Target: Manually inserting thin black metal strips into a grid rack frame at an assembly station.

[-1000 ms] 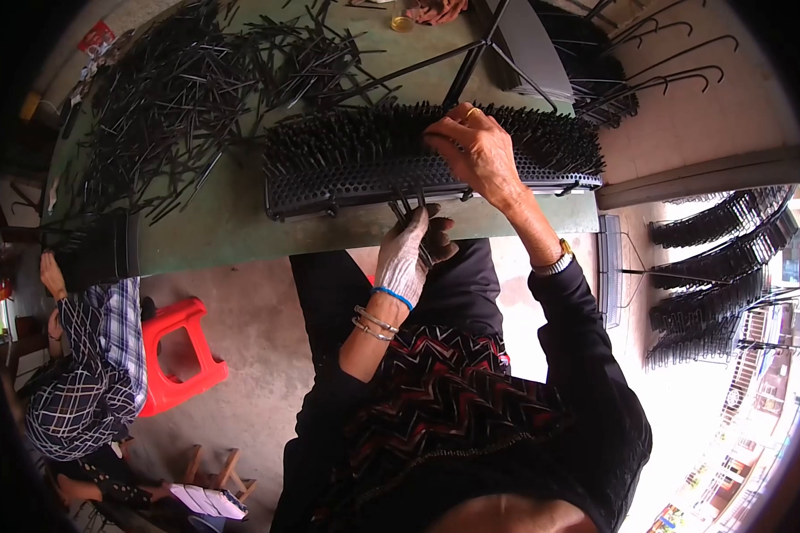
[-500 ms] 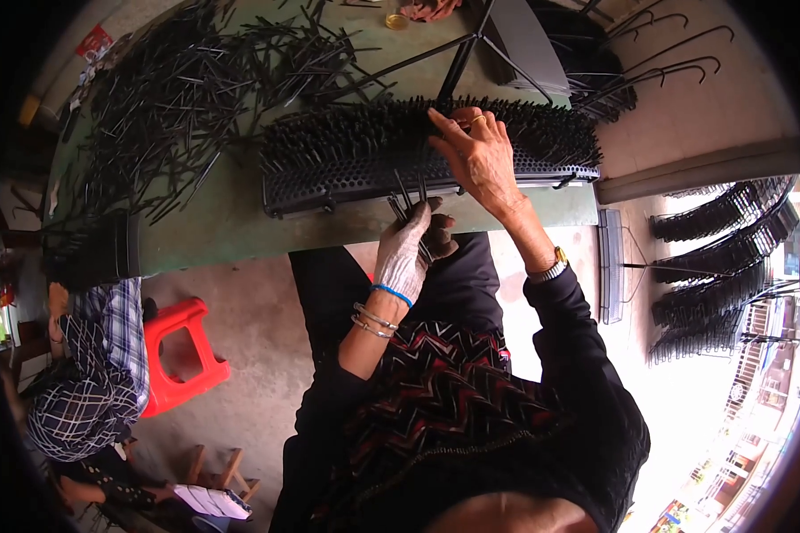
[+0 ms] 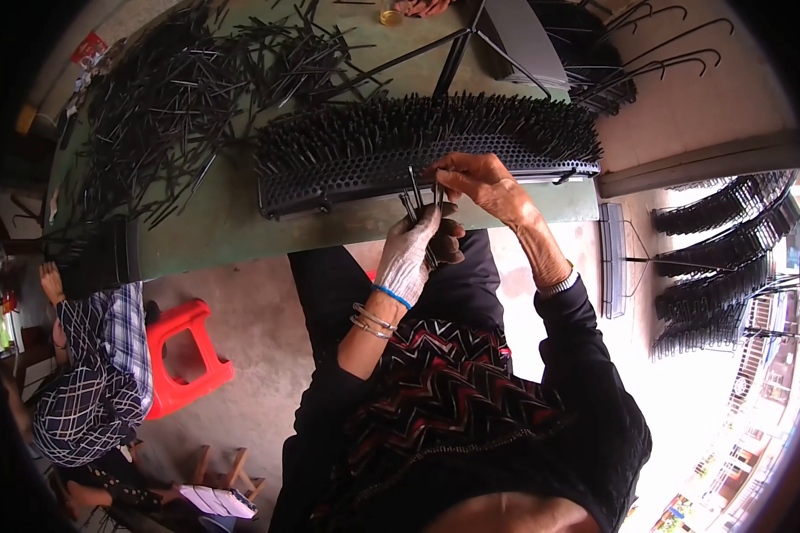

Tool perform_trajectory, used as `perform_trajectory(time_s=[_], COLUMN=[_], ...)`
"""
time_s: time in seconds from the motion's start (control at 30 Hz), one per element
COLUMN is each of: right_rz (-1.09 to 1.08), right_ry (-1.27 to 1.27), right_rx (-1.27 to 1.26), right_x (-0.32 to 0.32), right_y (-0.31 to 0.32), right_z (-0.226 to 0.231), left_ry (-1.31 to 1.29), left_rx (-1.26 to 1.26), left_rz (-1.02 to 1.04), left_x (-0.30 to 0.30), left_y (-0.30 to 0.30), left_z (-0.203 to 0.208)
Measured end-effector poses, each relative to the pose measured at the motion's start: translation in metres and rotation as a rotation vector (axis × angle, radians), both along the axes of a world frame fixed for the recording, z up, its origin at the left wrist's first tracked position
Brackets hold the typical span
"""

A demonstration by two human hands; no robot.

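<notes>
My left hand (image 3: 409, 253), in a pale glove with dark fingers, is closed round a few thin black strips (image 3: 413, 188) that point up toward the table. My bare right hand (image 3: 484, 188) pinches at the top of one strip just above the left fingers. Right behind both hands, on the table's near side, lies a long, slightly curved black perforated panel (image 3: 307, 191). Rows of upright black strips (image 3: 356, 133) fill its far part like bristles, while a band of holes along the near side shows bare. Thin black rods rise from behind it.
A big loose heap of black strips (image 3: 169, 98) covers the green table's (image 3: 240, 244) left part. Grey flat sheets (image 3: 524, 44) lie at the back right. Bristled panels (image 3: 729, 222) stand at the right. A red stool (image 3: 187, 355) and another person (image 3: 89, 382) are at the left.
My right hand has come back from the bristled rows toward me, down to the strips in my left hand. The left hand has barely moved.
</notes>
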State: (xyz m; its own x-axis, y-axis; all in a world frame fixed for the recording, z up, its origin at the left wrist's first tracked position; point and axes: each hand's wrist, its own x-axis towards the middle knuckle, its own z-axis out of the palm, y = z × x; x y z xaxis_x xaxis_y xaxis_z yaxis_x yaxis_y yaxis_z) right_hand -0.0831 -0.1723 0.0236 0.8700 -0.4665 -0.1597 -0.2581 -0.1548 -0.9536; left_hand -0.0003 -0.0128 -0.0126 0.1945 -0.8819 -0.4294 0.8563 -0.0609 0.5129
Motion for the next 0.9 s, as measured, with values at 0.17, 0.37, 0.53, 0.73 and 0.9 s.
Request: perform_trajectory(time_s=[0.17,0.37,0.53,0.73,0.9], right_rz=[-0.062,-0.396,-0.501,-0.441,-0.402], right_ry=[-0.026,-0.192,-0.287,-0.293,-0.292], right_rx=[0.094,-0.218,-0.692,-0.756,-0.708], right_x=[-0.002,0.002,0.013,0.018,0.018], right_y=[-0.004,-0.009,-0.019,-0.025,-0.024], right_z=[0.001,0.019,0.005,0.003,0.005], left_ry=[0.006,0.001,0.054,0.209,0.184], left_rx=[-0.016,0.049,0.038,-0.011,0.052], left_rz=[-0.049,-0.001,-0.016,0.126,0.112], left_x=[0.003,0.011,0.007,0.001,0.002], left_y=[-0.003,-0.005,-0.016,-0.012,-0.009], left_z=[0.001,-0.004,-0.018,-0.022,-0.015])
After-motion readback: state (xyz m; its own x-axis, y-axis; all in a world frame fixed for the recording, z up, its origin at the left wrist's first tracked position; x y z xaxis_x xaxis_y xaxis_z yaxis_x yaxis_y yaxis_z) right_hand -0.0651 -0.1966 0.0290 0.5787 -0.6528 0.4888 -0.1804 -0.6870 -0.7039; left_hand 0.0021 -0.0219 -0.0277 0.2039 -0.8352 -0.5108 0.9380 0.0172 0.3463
